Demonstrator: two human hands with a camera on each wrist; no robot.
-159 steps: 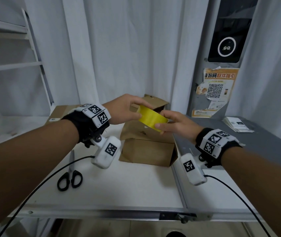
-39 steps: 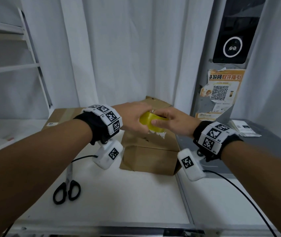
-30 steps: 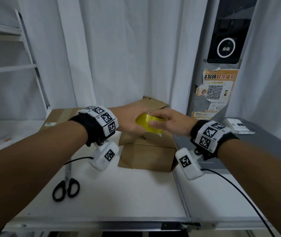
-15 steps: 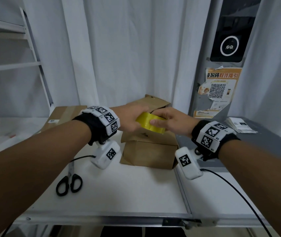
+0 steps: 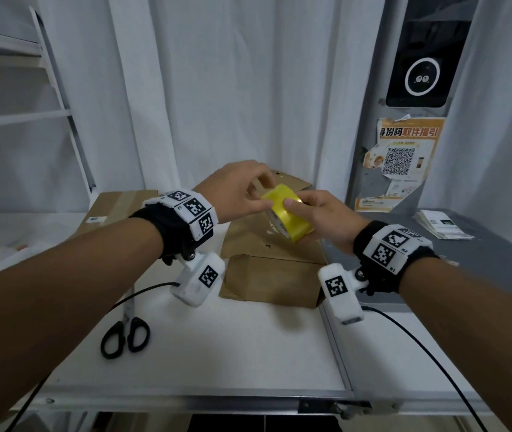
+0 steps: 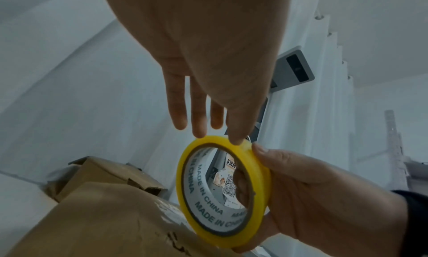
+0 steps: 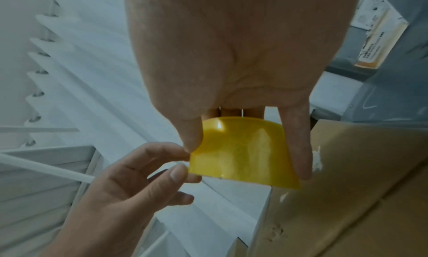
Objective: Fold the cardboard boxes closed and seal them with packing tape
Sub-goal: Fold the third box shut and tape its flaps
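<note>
A yellow tape roll [image 5: 284,218] hangs over the brown cardboard box [image 5: 271,275], which stands mid-table with its far flap [image 5: 295,183] still raised. My right hand [image 5: 303,221] grips the roll, thumb on the outer face and fingers through the core. In the left wrist view the core of the tape roll [image 6: 197,187] reads "MADE IN CHINA". My left hand [image 5: 262,198] pinches at the roll's upper rim with thumb and forefinger. In the right wrist view the left hand [image 7: 183,161] sits at the left edge of the tape roll [image 7: 241,156]. No loose tape end shows.
Black-handled scissors [image 5: 126,335] lie on the white table [image 5: 232,353] at front left. A flat taped box [image 5: 117,207] lies at back left. A grey surface with a paper stack [image 5: 441,227] adjoins on the right. White curtains hang behind.
My left hand has come off the roll's side and now has only its fingertips on the rim. The roll has tilted, showing more of its yellow face; it stays above the box.
</note>
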